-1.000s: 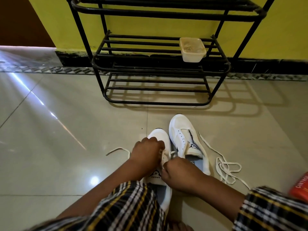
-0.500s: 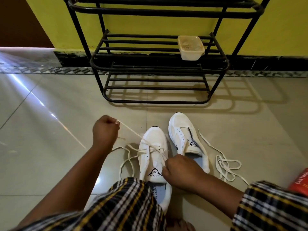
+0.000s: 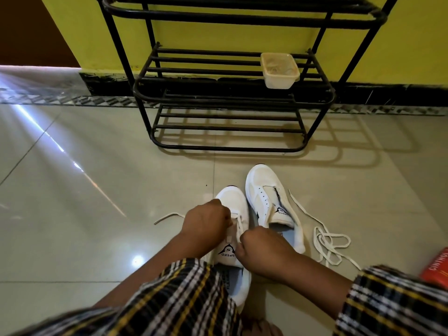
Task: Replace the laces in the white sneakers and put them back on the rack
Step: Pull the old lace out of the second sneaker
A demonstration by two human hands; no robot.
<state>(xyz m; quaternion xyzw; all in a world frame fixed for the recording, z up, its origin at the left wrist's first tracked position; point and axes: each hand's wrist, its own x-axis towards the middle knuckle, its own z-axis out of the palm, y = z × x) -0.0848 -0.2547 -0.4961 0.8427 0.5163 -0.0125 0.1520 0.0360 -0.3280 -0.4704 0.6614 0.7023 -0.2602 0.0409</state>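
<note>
Two curled hands, left hand (image 3: 206, 225) and right hand (image 3: 263, 251), pinch flat lace (image 3: 238, 220) over smooth white sneaker (image 3: 232, 200).

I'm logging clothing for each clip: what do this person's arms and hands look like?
Both hands, left hand and right hand, are bare: no gloves, rings or watch visible. The forearms are uncovered; each plaid sleeve, checked black, white and yellow, ends short of the wrist.

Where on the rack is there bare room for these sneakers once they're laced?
The rack's lowest shelf is bare across its width. The middle shelf is free left of the plastic tub, which fills its right end. On the floor it is crowded: a loose lace lies right of the unlaced sneaker.
</note>
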